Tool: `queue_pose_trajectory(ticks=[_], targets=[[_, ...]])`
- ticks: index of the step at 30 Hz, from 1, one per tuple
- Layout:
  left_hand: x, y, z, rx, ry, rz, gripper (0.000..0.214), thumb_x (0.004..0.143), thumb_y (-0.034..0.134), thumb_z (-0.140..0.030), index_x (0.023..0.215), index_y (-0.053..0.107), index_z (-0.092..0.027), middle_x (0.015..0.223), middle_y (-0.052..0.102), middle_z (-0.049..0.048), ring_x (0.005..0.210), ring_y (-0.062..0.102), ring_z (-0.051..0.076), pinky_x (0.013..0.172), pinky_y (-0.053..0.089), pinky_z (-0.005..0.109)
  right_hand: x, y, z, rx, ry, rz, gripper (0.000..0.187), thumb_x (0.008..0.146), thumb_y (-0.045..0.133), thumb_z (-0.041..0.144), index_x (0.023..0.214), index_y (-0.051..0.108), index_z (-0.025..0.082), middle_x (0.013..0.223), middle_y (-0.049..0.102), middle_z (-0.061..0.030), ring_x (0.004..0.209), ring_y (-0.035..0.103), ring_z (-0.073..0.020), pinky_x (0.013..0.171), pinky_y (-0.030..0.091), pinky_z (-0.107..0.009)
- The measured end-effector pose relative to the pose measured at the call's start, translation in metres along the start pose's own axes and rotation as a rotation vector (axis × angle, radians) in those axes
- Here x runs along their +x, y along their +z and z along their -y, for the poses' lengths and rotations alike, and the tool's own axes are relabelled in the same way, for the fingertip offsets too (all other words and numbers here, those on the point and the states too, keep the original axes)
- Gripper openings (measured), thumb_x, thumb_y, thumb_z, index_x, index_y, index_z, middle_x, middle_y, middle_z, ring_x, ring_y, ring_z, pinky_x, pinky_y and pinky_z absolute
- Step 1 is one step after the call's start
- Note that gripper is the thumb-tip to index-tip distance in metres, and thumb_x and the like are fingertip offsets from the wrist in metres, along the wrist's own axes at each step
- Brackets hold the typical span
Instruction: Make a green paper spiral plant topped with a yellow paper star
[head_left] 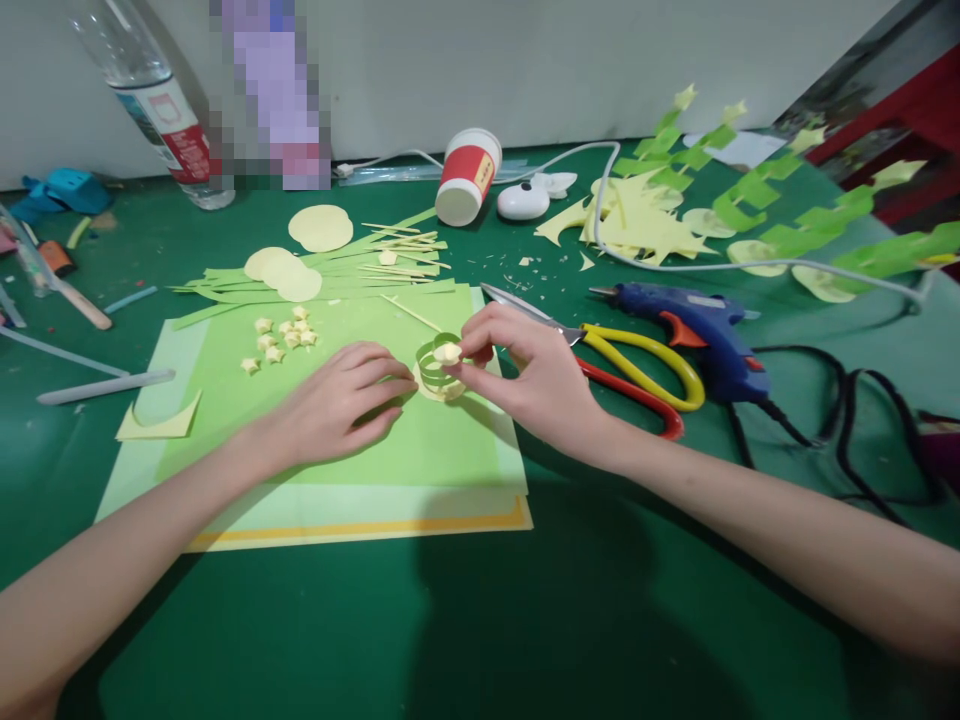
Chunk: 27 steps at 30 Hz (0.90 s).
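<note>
My right hand point(534, 372) pinches a small pale-yellow paper star point(448, 353) between thumb and fingers. The star sits at the top of a curled green paper strip point(430, 372), which stands on a round yellow paper disc point(442, 393). My left hand point(349, 400) lies palm down on a light green paper sheet point(247, 440), fingers stretched out, its fingertips at the left edge of the disc. Several folded paper stars point(285, 335) lie on the sheet behind my left hand. Where the star meets the strip is partly hidden by my right fingers.
Scissors point(637, 365) with yellow and red handles and a blue glue gun point(694, 325) lie at right. Green paper strips point(322, 275), yellow discs point(321, 228), paper scraps point(637, 215), a paper cup point(469, 175) and a bottle point(161, 115) are behind. Finished-looking star stems point(757, 185) stand back right.
</note>
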<state>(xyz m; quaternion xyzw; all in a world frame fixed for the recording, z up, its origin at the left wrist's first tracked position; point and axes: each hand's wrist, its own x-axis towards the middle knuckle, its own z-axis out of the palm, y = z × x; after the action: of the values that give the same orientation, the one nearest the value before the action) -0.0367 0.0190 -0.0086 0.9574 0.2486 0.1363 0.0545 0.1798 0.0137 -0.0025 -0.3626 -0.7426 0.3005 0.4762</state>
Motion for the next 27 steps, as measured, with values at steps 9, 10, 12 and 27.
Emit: queue_pose_trajectory(ticks=[9,10,12,27], targets=[[-0.0013,0.0002,-0.0005,-0.01,-0.002,-0.002,0.025,0.088,0.046,-0.02,0.109,0.057,-0.016,0.106,0.065,0.0073,0.105,0.052,0.021,0.094,0.043,0.039,-0.0001,-0.0001,0.0001,0.02,0.031,0.013,0.01,0.075,0.061,0.013,0.067,0.055,0.017,0.071,0.053,-0.001,0.061,0.047,-0.0083,0.052,0.04,-0.023],[-0.0012,0.0002,-0.0005,-0.009,-0.001,-0.004,0.025,0.087,0.047,-0.02,0.109,0.057,-0.015,0.106,0.065,0.0072,0.105,0.052,0.021,0.094,0.043,0.039,-0.0001,-0.0001,0.0,0.015,0.029,0.012,0.01,0.075,0.061,0.014,0.067,0.056,0.017,0.071,0.054,-0.0011,0.061,0.047,-0.0085,0.052,0.04,-0.023],[-0.0009,0.0002,-0.0006,-0.003,0.001,-0.005,0.024,0.087,0.047,-0.02,0.109,0.057,-0.015,0.106,0.065,0.0071,0.105,0.051,0.021,0.094,0.043,0.038,0.0,0.0,-0.0002,0.004,0.025,0.008,0.01,0.075,0.062,0.015,0.067,0.056,0.017,0.07,0.054,-0.001,0.061,0.047,-0.0086,0.053,0.039,-0.024],[-0.0004,-0.0004,0.0002,-0.001,0.015,0.001,0.025,0.087,0.048,-0.019,0.109,0.058,-0.015,0.106,0.065,0.0073,0.105,0.052,0.021,0.093,0.044,0.038,0.0002,-0.002,0.0019,-0.068,0.019,0.03,0.005,0.073,0.063,0.015,0.074,0.058,0.017,0.075,0.055,-0.0011,0.063,0.047,-0.0089,0.056,0.038,-0.025]])
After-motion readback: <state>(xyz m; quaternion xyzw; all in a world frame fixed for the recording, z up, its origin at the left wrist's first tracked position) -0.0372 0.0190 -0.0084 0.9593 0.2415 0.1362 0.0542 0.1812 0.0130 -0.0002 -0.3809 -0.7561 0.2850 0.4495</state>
